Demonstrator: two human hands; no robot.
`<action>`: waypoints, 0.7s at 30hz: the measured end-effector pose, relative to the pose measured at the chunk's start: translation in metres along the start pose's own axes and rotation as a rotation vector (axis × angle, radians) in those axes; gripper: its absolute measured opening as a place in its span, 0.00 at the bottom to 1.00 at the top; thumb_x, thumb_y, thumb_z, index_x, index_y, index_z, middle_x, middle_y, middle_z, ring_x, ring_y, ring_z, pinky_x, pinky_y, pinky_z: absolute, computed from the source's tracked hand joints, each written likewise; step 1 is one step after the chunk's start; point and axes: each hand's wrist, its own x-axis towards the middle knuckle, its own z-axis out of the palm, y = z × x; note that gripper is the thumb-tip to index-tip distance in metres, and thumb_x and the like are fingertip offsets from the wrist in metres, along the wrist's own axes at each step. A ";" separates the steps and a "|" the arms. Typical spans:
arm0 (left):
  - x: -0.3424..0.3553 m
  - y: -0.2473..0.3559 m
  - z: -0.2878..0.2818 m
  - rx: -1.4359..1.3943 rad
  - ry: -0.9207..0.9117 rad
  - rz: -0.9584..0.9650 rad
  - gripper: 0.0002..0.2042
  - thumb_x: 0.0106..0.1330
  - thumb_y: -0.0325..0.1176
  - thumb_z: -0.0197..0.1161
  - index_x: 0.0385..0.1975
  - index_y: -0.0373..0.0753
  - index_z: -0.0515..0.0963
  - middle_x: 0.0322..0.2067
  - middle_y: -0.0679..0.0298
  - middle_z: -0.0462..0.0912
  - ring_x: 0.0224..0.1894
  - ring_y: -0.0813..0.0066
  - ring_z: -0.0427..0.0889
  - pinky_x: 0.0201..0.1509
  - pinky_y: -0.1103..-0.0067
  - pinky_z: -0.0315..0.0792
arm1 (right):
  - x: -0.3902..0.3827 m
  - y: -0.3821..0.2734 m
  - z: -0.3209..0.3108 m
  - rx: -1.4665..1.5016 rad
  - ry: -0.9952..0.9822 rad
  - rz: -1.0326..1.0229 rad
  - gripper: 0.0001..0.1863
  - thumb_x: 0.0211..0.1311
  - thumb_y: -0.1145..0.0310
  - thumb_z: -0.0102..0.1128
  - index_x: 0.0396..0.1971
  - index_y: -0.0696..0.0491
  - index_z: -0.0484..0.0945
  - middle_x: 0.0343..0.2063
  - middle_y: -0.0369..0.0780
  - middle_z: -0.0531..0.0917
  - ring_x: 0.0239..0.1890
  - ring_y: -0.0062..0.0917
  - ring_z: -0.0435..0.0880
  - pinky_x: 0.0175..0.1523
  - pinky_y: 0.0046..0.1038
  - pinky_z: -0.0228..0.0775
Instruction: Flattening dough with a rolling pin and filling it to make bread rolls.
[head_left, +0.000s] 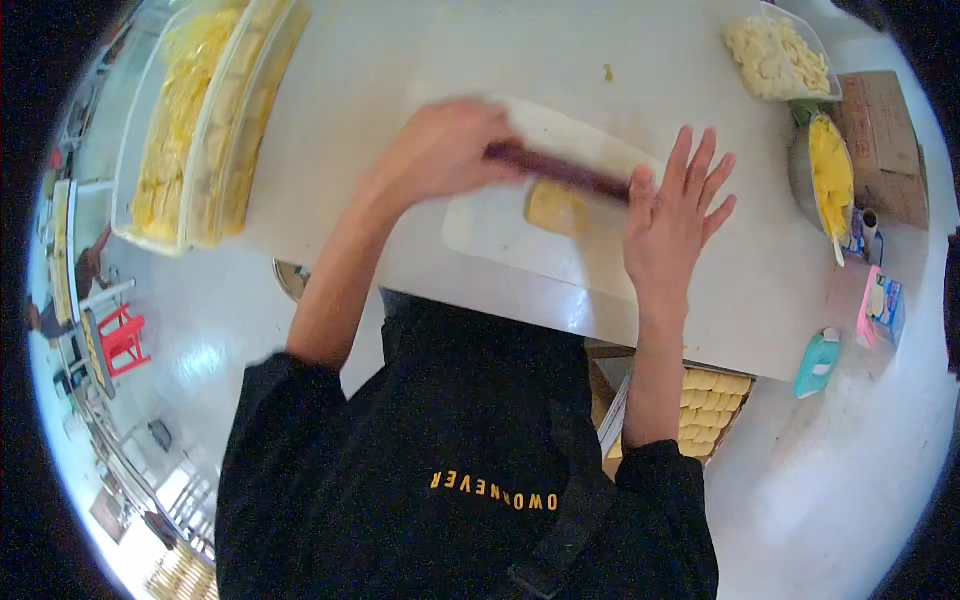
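While the dark reddish-purple wooden rolling pin (560, 172) sits across the small flat pale-yellow dough piece (557, 207), both hands work it from either end, so the pressure looks even to me. Left hand (445, 150) is curled over the pin's left end, a bit blurred, so I can't tell how tight the grip is. Right hand (677, 205) is flat and spread wide, fingers pointing far, palm pressing on the pin's right end. Dough lies mid-board on a white rectangular plastic cutting board (500, 235), which is smooth and angled on the pale worktop (400, 60), right at its near edge within easy reach. Far left are clear plastic tubs of yellow pieces (205, 120), far right a tray of pale pieces (778, 58) and a metal bowl of yellow filling (828, 170)
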 end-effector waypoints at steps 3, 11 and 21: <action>-0.010 -0.004 0.017 -0.051 0.146 -0.070 0.18 0.60 0.50 0.64 0.38 0.41 0.82 0.38 0.62 0.81 0.43 0.59 0.78 0.46 0.65 0.74 | 0.004 0.018 0.009 -0.364 0.029 0.082 0.33 0.75 0.44 0.33 0.72 0.47 0.55 0.74 0.44 0.49 0.77 0.44 0.39 0.73 0.58 0.23; -0.012 0.016 0.045 0.260 0.568 -0.193 0.22 0.65 0.53 0.59 0.47 0.41 0.79 0.53 0.61 0.77 0.60 0.58 0.71 0.61 0.61 0.66 | 0.016 0.022 0.018 -0.312 0.117 0.016 0.31 0.74 0.47 0.35 0.71 0.45 0.60 0.72 0.41 0.57 0.76 0.43 0.43 0.72 0.59 0.25; -0.101 0.054 0.078 0.141 0.363 -0.250 0.27 0.64 0.49 0.61 0.59 0.40 0.72 0.63 0.61 0.71 0.69 0.60 0.63 0.69 0.60 0.56 | -0.077 0.001 0.002 -0.248 -0.042 -0.029 0.28 0.74 0.54 0.36 0.67 0.51 0.64 0.69 0.42 0.64 0.75 0.42 0.50 0.74 0.52 0.30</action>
